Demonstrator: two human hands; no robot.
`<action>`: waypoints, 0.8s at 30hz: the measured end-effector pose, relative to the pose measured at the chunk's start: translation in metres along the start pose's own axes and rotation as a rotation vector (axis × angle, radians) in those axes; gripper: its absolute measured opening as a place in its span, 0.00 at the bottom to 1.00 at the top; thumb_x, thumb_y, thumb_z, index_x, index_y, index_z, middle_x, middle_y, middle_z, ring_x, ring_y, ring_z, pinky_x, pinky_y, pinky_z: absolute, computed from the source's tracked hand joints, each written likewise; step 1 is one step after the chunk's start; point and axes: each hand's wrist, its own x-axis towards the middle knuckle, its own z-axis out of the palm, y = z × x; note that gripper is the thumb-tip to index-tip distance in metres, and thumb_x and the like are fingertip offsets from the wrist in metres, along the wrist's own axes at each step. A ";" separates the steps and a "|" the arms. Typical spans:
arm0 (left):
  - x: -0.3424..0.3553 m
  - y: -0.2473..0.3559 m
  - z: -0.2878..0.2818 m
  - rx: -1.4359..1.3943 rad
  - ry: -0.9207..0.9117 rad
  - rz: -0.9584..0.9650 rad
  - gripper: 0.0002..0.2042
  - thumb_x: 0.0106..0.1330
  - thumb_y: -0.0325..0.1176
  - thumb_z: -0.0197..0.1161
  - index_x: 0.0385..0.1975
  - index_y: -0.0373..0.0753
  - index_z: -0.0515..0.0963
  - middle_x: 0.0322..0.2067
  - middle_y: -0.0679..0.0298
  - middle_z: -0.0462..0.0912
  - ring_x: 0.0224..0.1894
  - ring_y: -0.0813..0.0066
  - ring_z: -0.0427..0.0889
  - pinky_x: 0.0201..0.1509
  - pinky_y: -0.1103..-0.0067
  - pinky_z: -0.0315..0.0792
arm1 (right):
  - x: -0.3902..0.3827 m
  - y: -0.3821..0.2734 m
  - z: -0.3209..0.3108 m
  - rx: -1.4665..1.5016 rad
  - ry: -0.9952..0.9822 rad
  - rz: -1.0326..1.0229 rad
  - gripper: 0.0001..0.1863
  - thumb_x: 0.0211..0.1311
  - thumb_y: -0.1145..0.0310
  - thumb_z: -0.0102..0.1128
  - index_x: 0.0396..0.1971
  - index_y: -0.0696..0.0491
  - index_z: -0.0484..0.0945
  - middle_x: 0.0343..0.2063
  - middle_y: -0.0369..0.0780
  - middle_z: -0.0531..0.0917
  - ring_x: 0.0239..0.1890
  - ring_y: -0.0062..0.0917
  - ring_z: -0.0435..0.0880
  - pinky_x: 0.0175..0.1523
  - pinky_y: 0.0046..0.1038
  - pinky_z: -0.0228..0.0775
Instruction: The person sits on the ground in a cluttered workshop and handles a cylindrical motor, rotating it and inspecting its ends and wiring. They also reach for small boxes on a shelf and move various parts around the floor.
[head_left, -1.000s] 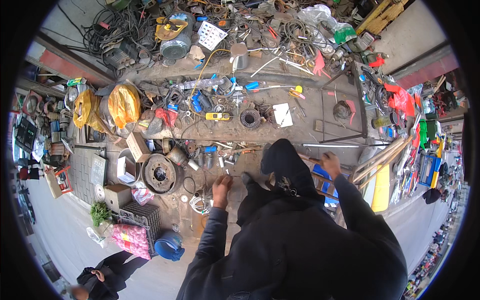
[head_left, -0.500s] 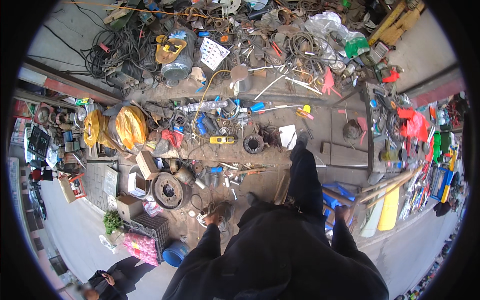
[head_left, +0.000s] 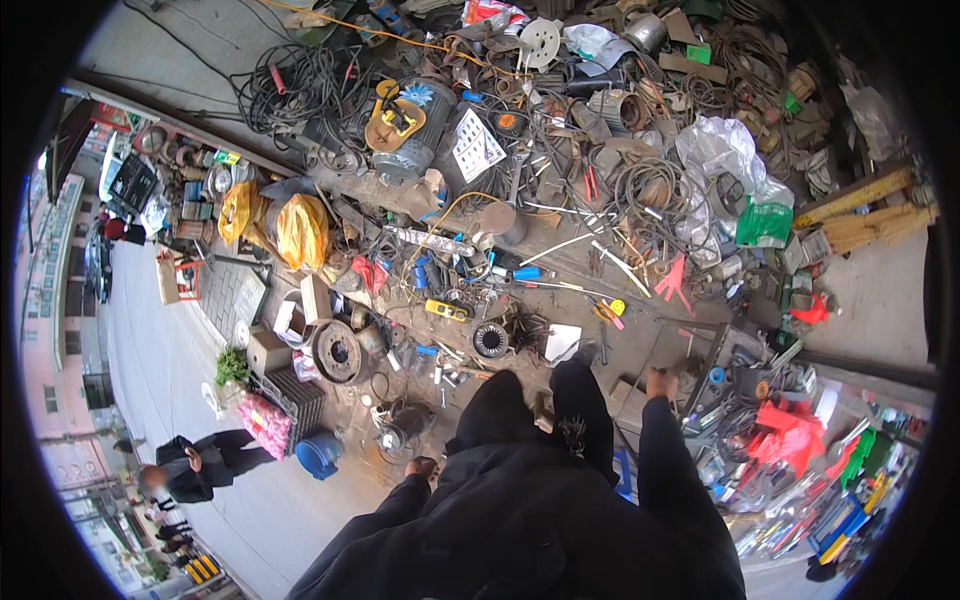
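Observation:
My left hand [head_left: 422, 467] hangs low at my side with its fingers curled, and no object shows in it. Just beyond it, on the ground, lies a round metal motor-like part [head_left: 402, 432] with a white cord [head_left: 380, 413] beside it; hand and part look apart. My right hand [head_left: 661, 383] is held out to the right, fingers drawn in, with nothing visible in it. It is over the floor near a low stand full of small goods [head_left: 745, 385]. In front of my legs are a slotted ring-shaped motor core [head_left: 491, 340] and a white sheet [head_left: 563, 343].
A wheel rim [head_left: 340, 352], a blue bucket [head_left: 319, 455] and a black crate [head_left: 297, 400] stand to the left. Ahead lie a yellow control box [head_left: 447, 310], a large grey motor [head_left: 415, 130] and heaps of cable [head_left: 285, 95]. Another person [head_left: 200, 465] stands at the lower left.
My view has turned rightward and my legs have shifted. My right hand has come away from a wooden chair frame, outward and forward. My left hand has dropped back from beside the motor-like part.

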 end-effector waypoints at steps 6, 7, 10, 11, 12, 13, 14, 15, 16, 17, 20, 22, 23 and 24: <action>-0.020 0.030 0.075 0.699 0.246 0.356 0.19 0.65 0.46 0.56 0.45 0.44 0.87 0.47 0.54 0.89 0.54 0.58 0.86 0.56 0.67 0.78 | 0.064 -0.111 -0.066 -0.026 -0.005 -0.155 0.22 0.51 0.54 0.67 0.40 0.56 0.86 0.40 0.55 0.88 0.48 0.51 0.87 0.56 0.46 0.77; -0.018 0.037 0.086 0.661 0.239 0.331 0.19 0.66 0.47 0.55 0.46 0.45 0.88 0.49 0.55 0.88 0.54 0.58 0.86 0.57 0.67 0.78 | 0.071 -0.124 -0.070 -0.049 0.005 -0.177 0.22 0.52 0.55 0.67 0.40 0.56 0.86 0.40 0.56 0.88 0.47 0.51 0.87 0.56 0.46 0.78; -0.014 0.063 0.109 1.078 0.171 0.474 0.17 0.68 0.43 0.55 0.48 0.49 0.88 0.53 0.56 0.87 0.56 0.61 0.86 0.60 0.67 0.78 | 0.091 -0.156 -0.085 -0.097 -0.034 -0.199 0.22 0.52 0.56 0.66 0.43 0.56 0.86 0.42 0.56 0.88 0.48 0.51 0.87 0.56 0.46 0.79; -0.011 0.074 0.116 1.022 0.180 0.483 0.17 0.68 0.42 0.55 0.48 0.50 0.88 0.53 0.57 0.87 0.56 0.61 0.86 0.61 0.67 0.78 | 0.099 -0.165 -0.089 -0.112 -0.055 -0.190 0.23 0.52 0.55 0.66 0.44 0.56 0.86 0.43 0.56 0.87 0.48 0.51 0.87 0.56 0.46 0.79; -0.010 0.083 0.121 1.006 0.149 0.428 0.16 0.69 0.41 0.55 0.48 0.50 0.88 0.52 0.57 0.87 0.56 0.61 0.86 0.61 0.67 0.78 | 0.106 -0.174 -0.092 -0.119 -0.067 -0.188 0.24 0.52 0.55 0.66 0.45 0.55 0.85 0.44 0.56 0.87 0.49 0.51 0.87 0.57 0.46 0.78; -0.008 0.093 0.126 1.062 0.139 0.468 0.15 0.67 0.41 0.56 0.45 0.50 0.89 0.51 0.59 0.88 0.56 0.61 0.86 0.60 0.67 0.79 | 0.116 -0.184 -0.095 -0.127 -0.073 -0.177 0.24 0.52 0.55 0.66 0.46 0.55 0.85 0.44 0.56 0.87 0.49 0.51 0.87 0.57 0.46 0.78; -0.007 0.104 0.130 1.009 0.184 0.503 0.14 0.67 0.41 0.56 0.44 0.49 0.89 0.51 0.59 0.88 0.56 0.61 0.86 0.59 0.68 0.79 | 0.126 -0.194 -0.098 -0.135 -0.078 -0.164 0.25 0.52 0.55 0.66 0.47 0.55 0.85 0.45 0.56 0.87 0.50 0.51 0.87 0.57 0.45 0.78; -0.005 0.115 0.134 1.011 0.184 0.482 0.14 0.67 0.41 0.56 0.43 0.49 0.88 0.51 0.59 0.88 0.56 0.61 0.86 0.59 0.68 0.79 | 0.138 -0.205 -0.099 -0.177 -0.097 -0.162 0.25 0.53 0.54 0.66 0.48 0.54 0.85 0.45 0.55 0.87 0.50 0.51 0.87 0.57 0.45 0.78; -0.001 0.129 0.137 1.073 0.154 0.443 0.14 0.67 0.41 0.56 0.42 0.49 0.88 0.50 0.60 0.88 0.56 0.61 0.85 0.58 0.68 0.79 | 0.150 -0.214 -0.100 -0.188 -0.091 -0.183 0.25 0.53 0.53 0.67 0.48 0.54 0.85 0.45 0.54 0.87 0.50 0.51 0.87 0.57 0.45 0.78; 0.003 0.144 0.140 0.979 0.195 0.436 0.13 0.66 0.40 0.57 0.42 0.48 0.88 0.50 0.59 0.88 0.55 0.60 0.86 0.57 0.68 0.79 | 0.163 -0.223 -0.102 -0.207 -0.082 -0.173 0.25 0.53 0.53 0.67 0.48 0.53 0.85 0.45 0.54 0.87 0.50 0.51 0.87 0.57 0.44 0.78; 0.012 0.199 0.139 0.897 0.217 0.420 0.13 0.66 0.40 0.57 0.40 0.45 0.87 0.48 0.58 0.89 0.51 0.60 0.87 0.53 0.69 0.81 | 0.205 -0.256 -0.103 -0.245 -0.073 -0.210 0.25 0.55 0.51 0.67 0.47 0.53 0.86 0.43 0.52 0.88 0.49 0.50 0.87 0.56 0.44 0.79; 0.004 0.237 0.132 0.874 0.206 0.493 0.14 0.67 0.39 0.56 0.40 0.44 0.87 0.45 0.57 0.90 0.46 0.61 0.89 0.48 0.70 0.82 | 0.228 -0.281 -0.105 -0.249 -0.083 -0.228 0.24 0.56 0.51 0.67 0.47 0.53 0.86 0.42 0.51 0.89 0.48 0.49 0.87 0.55 0.44 0.79; -0.001 0.260 0.126 0.695 0.148 0.422 0.13 0.68 0.38 0.55 0.39 0.42 0.87 0.41 0.58 0.90 0.41 0.63 0.89 0.44 0.70 0.82 | 0.236 -0.293 -0.111 -0.281 -0.107 -0.264 0.24 0.56 0.51 0.67 0.46 0.52 0.86 0.42 0.51 0.89 0.47 0.49 0.88 0.54 0.45 0.80; -0.008 0.284 0.120 0.506 0.105 0.347 0.13 0.69 0.37 0.55 0.38 0.41 0.87 0.37 0.59 0.90 0.36 0.66 0.89 0.39 0.71 0.81 | 0.241 -0.308 -0.115 -0.301 -0.101 -0.275 0.23 0.56 0.51 0.68 0.43 0.53 0.87 0.41 0.52 0.89 0.48 0.49 0.87 0.53 0.46 0.79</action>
